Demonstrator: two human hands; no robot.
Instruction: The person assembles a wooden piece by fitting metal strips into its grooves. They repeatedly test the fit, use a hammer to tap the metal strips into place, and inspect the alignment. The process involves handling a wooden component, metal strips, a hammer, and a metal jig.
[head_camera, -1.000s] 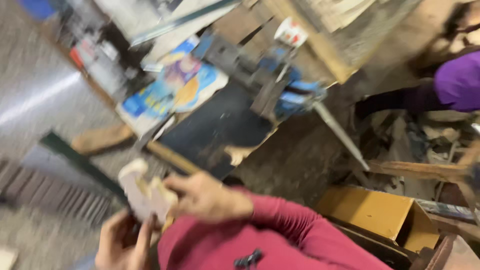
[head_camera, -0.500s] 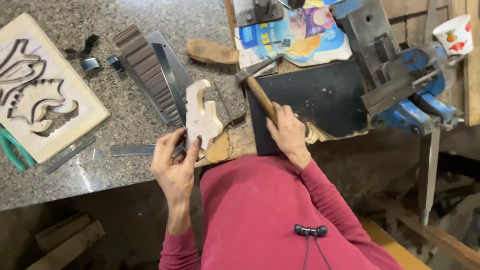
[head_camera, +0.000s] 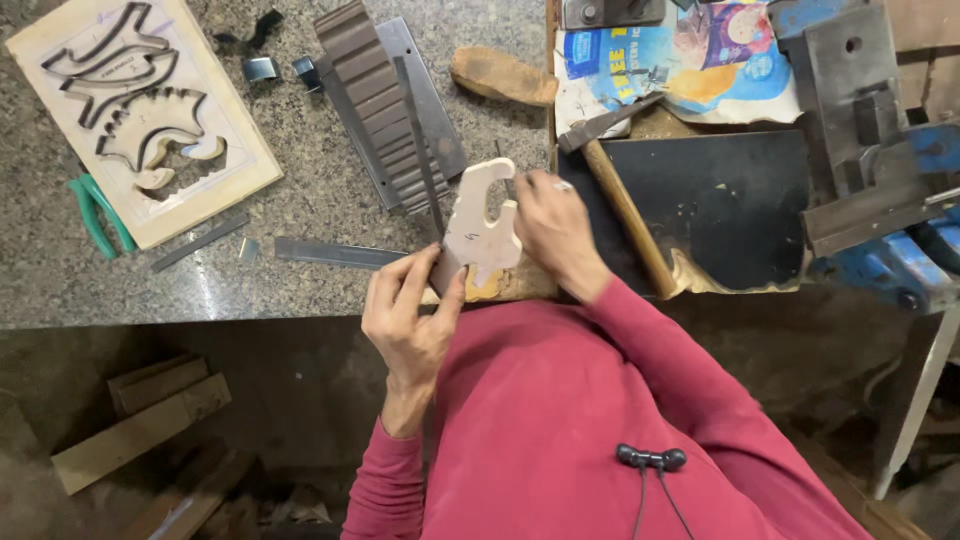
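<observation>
Granite tabletop (head_camera: 300, 200) carries one wood cutout (head_camera: 480, 225) at its near edge, pinched by left hand (head_camera: 410, 320) below and right hand (head_camera: 550, 230) beside it, between one ribbed block (head_camera: 375, 100) and one hammer (head_camera: 620, 190).

Pale wooden cutout (head_camera: 478, 225), speckled grey countertop (head_camera: 300, 215), blue vise (head_camera: 900, 270)

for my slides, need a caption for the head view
Both hands, left and right, hold a wooden cutout over a granite bench.
</observation>
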